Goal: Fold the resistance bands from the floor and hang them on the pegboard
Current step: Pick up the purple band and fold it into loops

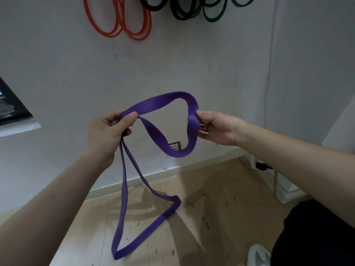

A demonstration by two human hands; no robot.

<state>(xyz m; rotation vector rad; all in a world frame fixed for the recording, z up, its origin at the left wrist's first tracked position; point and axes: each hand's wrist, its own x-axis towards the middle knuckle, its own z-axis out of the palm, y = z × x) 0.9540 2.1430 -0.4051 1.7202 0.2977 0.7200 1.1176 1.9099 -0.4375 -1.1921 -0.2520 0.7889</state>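
Left hand (109,129) is gripping the purple band (159,102), thumb on top. Right hand (217,129) is pinching the same band at its far bend. Risk: the slack loop between them is looking twisted, so the fold may come out uneven, and the light right pinch may slip. The band is spanning both hands, its long tail hanging below the left hand to the floor (211,208). Orange bands (115,25) are hanging on the wall above.
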